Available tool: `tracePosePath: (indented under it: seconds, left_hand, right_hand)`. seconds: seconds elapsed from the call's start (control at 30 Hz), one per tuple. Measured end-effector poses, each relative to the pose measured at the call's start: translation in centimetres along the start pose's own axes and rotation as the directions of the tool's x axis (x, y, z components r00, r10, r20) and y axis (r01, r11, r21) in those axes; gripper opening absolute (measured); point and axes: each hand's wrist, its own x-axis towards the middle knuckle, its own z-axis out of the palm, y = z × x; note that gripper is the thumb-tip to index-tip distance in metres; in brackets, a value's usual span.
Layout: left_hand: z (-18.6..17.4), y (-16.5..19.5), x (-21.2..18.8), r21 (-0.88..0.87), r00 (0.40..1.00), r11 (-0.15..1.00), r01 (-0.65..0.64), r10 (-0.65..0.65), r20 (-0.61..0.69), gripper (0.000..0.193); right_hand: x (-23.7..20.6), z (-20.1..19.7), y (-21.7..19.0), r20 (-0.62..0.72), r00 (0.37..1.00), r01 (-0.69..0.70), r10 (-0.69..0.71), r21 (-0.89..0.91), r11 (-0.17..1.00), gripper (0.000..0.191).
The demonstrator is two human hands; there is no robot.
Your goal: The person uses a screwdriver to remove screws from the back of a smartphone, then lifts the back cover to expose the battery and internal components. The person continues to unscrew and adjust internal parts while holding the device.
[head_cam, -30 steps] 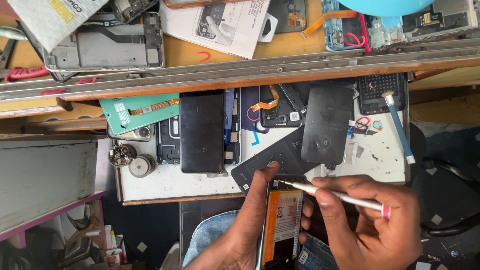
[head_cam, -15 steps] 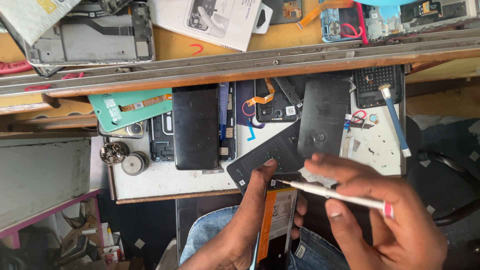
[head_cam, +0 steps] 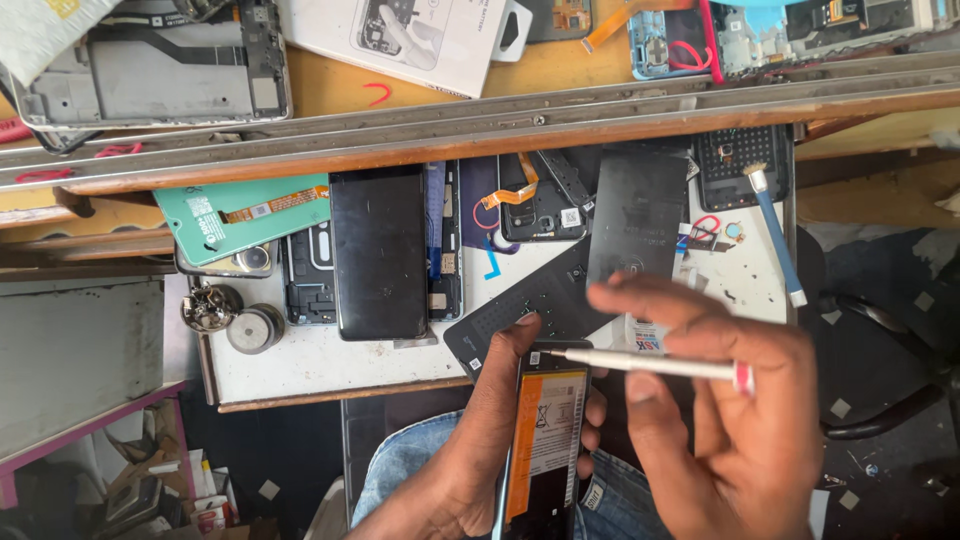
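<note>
Head view: your left hand (head_cam: 480, 440) comes up from 6 o'clock and is wrapped around an opened phone (head_cam: 545, 450), thumb up along its left edge and fingertips showing on the right edge. The phone sits over your lap, just below the desk (head_cam: 300, 365) edge. Its long axis runs 12 to 6, and the orange-labelled battery (head_cam: 548, 435) faces up.

Your right hand (head_cam: 720, 420) comes in from 4 o'clock, fingers pinched on a thin white screwdriver (head_cam: 650, 364) with a red end cap. The tool lies nearly level, 3 to 9, so it crosses the phone's axis roughly square. The tip sits at the phone's top edge, at 12 o'clock of the battery; I can't tell if it touches.

The right hand carries the tool; the left only steadies.

On the desk at 12 o'clock of the phone: a black back cover (head_cam: 635, 215), a dark phone slab (head_cam: 380, 250), a blue-handled brush (head_cam: 775, 235).
</note>
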Motion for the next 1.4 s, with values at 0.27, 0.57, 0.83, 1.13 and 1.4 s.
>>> tracePosePath:
  seconds: [0.27, 0.57, 0.83, 1.13, 1.4]
  left_hand:
    - [0.5, 0.7, -0.3, 0.006, 0.997, 0.999, 0.041, -0.040, -0.069, 0.077]
    - [0.0, 0.6, 0.1, -0.046, 0.998, 0.998, 0.040, -0.042, -0.045, 0.084]
    - [0.2, 0.7, 0.0, -0.105, 1.000, 0.994, 0.007, -0.006, 0.010, 0.084]
    - [0.5, 1.1, -0.5, -0.145, 0.999, 0.989, 0.004, 0.002, 0.036, 0.081]
    - [-0.5, 0.9, -0.1, -0.244, 0.966, 0.968, -0.050, 0.109, 0.235, 0.086]
  right_hand:
    - [0.8, 0.5, -0.2, -0.035, 0.999, -0.018, 0.019, 0.033, 0.999, 0.033]
    - [1.0, 0.6, 0.2, -0.031, 0.999, 0.013, -0.012, 0.027, 1.000, 0.029]
    - [0.4, 0.5, 0.6, -0.101, 0.987, -0.113, 0.121, 0.088, 0.990, 0.028]
    - [-1.6, 0.1, 1.5, -0.159, 0.963, -0.186, 0.216, 0.186, 0.965, 0.025]
    - [-3.1, -3.8, 4.8, -0.261, 0.949, -0.018, 0.174, 0.510, 0.860, 0.009]
